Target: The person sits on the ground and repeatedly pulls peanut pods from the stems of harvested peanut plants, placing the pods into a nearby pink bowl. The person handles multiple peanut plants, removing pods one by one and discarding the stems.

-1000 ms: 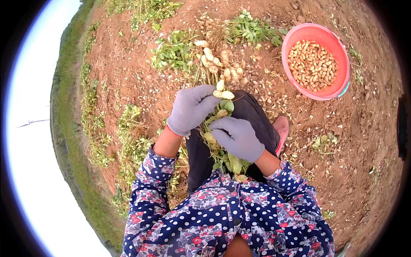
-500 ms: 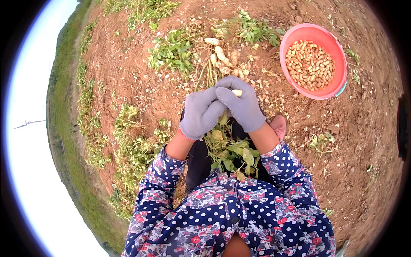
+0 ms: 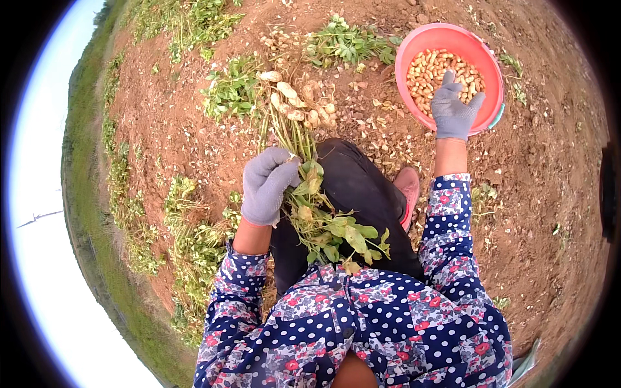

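One broad field of reddish-brown soil [image 3: 543,174] spreads out, with a heap of leafy plants [image 3: 194,226] lying between 8 and 9 o'clock. Dark trousers [image 3: 359,194] cover the bent leg near the centre, a pink shoe [image 3: 407,187] beside it toward 3 o'clock. The pink bucket [image 3: 446,37] stands on the soil toward 2 o'clock. A peanut plant [image 3: 304,212] lies across the lap, leaves toward 5 o'clock, root end toward 12. The gloved left hand [image 3: 270,184], just off centre toward 9 o'clock, has its grip closed around the stems. The gloved right hand [image 3: 455,107] is at the bucket's near side; its grip looks released, fingers parted, though contact with the contents is unclear. Pale pods [image 3: 286,90] cluster at the roots toward 12 o'clock, and loose peanuts [image 3: 424,81] cover the bucket's bottom.
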The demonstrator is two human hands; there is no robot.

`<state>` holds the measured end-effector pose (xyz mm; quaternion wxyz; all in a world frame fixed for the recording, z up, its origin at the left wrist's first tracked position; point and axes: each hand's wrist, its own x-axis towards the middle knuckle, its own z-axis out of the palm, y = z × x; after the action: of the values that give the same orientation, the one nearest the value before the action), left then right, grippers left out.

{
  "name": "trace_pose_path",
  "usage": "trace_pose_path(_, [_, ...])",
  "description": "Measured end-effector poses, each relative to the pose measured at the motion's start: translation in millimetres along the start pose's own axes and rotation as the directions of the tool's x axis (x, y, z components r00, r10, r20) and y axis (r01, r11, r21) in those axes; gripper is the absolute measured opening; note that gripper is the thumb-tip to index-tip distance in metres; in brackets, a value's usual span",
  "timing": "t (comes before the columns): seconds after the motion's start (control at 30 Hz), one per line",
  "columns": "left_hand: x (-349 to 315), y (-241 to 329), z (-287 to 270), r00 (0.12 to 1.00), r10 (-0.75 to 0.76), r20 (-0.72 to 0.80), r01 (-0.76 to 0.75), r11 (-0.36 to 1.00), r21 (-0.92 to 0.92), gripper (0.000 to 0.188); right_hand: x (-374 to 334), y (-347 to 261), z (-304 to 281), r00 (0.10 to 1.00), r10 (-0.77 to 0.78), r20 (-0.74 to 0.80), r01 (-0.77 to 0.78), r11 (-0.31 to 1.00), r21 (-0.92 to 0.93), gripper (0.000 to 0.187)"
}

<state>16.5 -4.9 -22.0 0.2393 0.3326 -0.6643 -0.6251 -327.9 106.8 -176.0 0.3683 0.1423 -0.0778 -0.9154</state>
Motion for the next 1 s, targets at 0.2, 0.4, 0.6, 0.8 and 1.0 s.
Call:
trace_pose_path(0.2, [-6,27,-3,0.998,0.061,0.023,-0.065,0.954,0.294,0.021,-66,101,-28,0.931,0.354,-0.083,-0.229,0.392,-0.891,0.054])
trace_pose_path(0.4, [-13,61,15,0.911,0.305,0.277,-0.408,0.767,0.496,0.043,-87,147,-16,0.858,0.506,0.088,0.083,0.032,-0.996,0.050])
trace_pose_path(0.6, [23,37,54,0.906,0.263,0.331,-0.417,0.430,0.801,0.042,-104,142,17,0.880,0.400,0.256,0.362,-0.218,-0.906,0.026])
trace_pose_path(0.8, [35,18,53,0.883,0.280,0.377,-0.453,0.299,0.840,0.017,-128,137,34,0.887,0.285,0.363,0.414,-0.146,-0.899,0.020])
trace_pose_path(1.0, [38,13,20,0.821,0.380,0.426,-0.571,0.518,0.638,0.008,-105,122,22,0.842,0.509,0.179,-0.345,0.763,-0.546,0.035])
